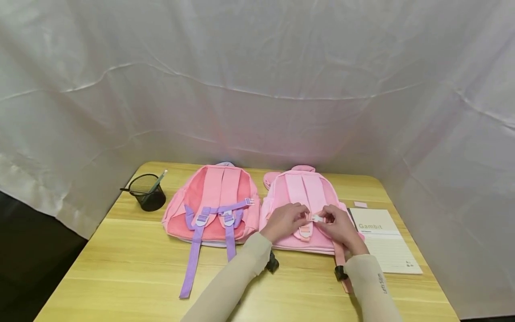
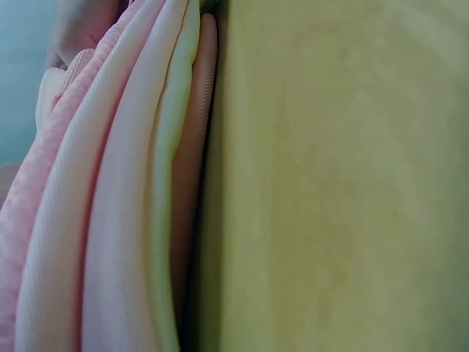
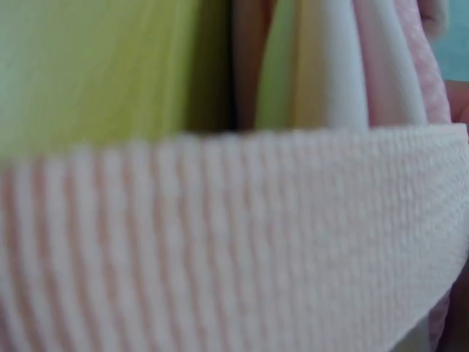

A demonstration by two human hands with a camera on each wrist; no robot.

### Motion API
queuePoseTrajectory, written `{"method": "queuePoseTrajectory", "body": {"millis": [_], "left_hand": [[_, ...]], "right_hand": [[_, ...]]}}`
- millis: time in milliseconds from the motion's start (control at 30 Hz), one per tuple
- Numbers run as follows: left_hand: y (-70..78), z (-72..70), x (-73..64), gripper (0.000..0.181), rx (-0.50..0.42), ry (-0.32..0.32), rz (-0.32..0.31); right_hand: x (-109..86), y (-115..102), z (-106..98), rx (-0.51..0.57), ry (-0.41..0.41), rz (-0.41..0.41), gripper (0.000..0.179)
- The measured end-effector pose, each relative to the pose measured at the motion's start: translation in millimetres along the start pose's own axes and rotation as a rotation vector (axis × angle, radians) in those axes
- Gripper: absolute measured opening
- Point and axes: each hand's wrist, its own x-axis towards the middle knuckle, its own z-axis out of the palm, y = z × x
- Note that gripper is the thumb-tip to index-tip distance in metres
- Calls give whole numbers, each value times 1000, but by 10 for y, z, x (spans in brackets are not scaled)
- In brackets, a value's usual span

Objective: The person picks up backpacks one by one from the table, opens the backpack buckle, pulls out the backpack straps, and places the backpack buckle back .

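A light-pink backpack [image 1: 277,201] lies on the table, its shoulder straps [image 1: 306,185] facing up. Over its middle, both hands meet at a small white buckle [image 1: 317,218] on an orange-pink strap. My left hand [image 1: 284,221] pinches the buckle's left side between curled fingers and thumb. From the other side, my right hand [image 1: 341,226] grips the buckle's right part. The left wrist view shows mostly the layered backpack side [image 2: 121,191] and a bit of the hand. Ribbed webbing [image 3: 242,242] crosses close in front of the right wrist camera.
Left of it lies a coral-pink backpack [image 1: 173,214] with purple straps [image 1: 193,264]. A black mesh pen cup [image 1: 153,201] holding a pencil stands at far left. A notebook [image 1: 388,250] and a small pink eraser-like block [image 1: 360,205] lie at right. Grey curtains [image 1: 257,112] surround the wooden table [image 1: 132,277].
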Motion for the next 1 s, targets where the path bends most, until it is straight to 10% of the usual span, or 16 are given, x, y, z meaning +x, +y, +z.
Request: {"method": "queuePoseTrajectory", "body": {"millis": [233, 1000], "left_hand": [[-37, -20, 4, 25, -7, 7, -13], [-75, -11, -52, 25, -161, 98, -61]], "right_hand": [[7, -26, -33, 134, 21, 102, 16], [-21, 14, -59, 207, 42, 68, 28]]}}
